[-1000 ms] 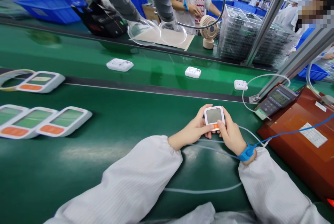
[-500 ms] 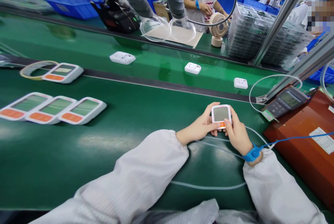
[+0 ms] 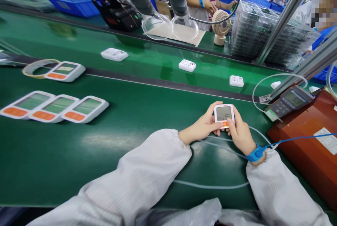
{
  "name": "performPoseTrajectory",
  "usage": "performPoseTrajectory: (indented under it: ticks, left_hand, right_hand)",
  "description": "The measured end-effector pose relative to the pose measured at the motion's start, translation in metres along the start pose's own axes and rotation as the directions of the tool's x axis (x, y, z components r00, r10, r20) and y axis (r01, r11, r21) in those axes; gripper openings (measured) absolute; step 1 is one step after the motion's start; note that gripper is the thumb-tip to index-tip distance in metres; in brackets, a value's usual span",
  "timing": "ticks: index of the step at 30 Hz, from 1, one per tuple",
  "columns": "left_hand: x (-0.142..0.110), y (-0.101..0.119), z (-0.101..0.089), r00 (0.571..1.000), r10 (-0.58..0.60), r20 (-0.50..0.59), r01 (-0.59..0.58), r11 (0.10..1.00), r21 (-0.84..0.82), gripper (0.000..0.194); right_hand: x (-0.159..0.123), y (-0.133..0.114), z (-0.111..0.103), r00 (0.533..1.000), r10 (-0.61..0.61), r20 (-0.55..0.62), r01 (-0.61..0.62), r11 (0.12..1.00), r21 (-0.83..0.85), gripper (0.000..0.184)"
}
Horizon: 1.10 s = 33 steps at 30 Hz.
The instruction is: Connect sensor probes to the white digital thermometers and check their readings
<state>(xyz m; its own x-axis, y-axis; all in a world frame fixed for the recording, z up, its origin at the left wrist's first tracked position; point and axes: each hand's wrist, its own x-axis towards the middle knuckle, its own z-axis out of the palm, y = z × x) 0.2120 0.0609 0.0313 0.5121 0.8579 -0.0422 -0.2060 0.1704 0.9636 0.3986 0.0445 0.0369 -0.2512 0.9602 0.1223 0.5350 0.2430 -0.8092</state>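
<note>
Left hand (image 3: 202, 126), right hand (image 3: 241, 134) grip 1 device (image 3: 224, 116); readout (image 3: 223, 113) unclear.

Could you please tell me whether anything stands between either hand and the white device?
Nothing visible does: the left hand and right hand both grip the white device directly. Nearby pale tubing lies on the green table, not in between.

- We read what looks like "01" on the grey meter (image 3: 292, 100).
- We see dark segments (image 3: 224, 117), too small to read, on the handheld device (image 3: 223, 111).
- We cannot decipher the white label (image 3: 326, 140) on the brown box (image 3: 297, 131).
</note>
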Motion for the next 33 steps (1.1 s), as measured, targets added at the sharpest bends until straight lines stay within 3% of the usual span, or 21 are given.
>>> performPoseTrajectory:
  ticks: [8,14,19,23,27,31,33]
  left_hand:
    - [-0.002,0.001,0.001,1.0,0.015,0.017,-0.015,1.0,-0.026,0.088]
    - [-0.001,0.0,0.0,1.0,0.007,0.0,-0.007,1.0,0.03,0.096]
    - [0.0,-0.002,0.003,0.999,0.004,-0.038,-0.002,0.999,0.043,0.095]
    - [0.001,-0.006,0.003,0.999,0.004,-0.053,0.001,0.995,0.1,0.077]
    - [0.002,-0.008,0.003,0.999,-0.01,-0.03,0.016,0.98,0.198,0.047]
    - [0.002,-0.01,0.006,0.999,-0.002,-0.035,0.011,0.964,0.265,0.034]
    - [0.003,-0.01,0.007,0.999,0.015,-0.03,-0.006,0.96,0.28,0.027]
  right_hand:
    - [-0.002,0.0,0.0,1.0,-0.019,-0.012,0.019,1.0,0.014,0.059]
    - [-0.001,0.003,0.0,0.992,-0.079,-0.1,0.074,0.996,-0.053,0.055]
    - [0.004,0.006,-0.008,0.943,-0.224,-0.247,0.145,0.942,-0.302,0.048]
    - [0.008,0.013,-0.017,0.922,-0.23,-0.31,0.014,0.822,-0.569,0.044]
    - [0.012,0.021,-0.025,0.93,-0.187,-0.316,-0.09,0.719,-0.689,0.043]
    - [0.011,0.019,-0.028,0.916,-0.221,-0.335,-0.11,0.663,-0.74,0.046]
    - [0.008,0.014,-0.026,0.925,-0.267,-0.269,-0.026,0.663,-0.748,0.042]
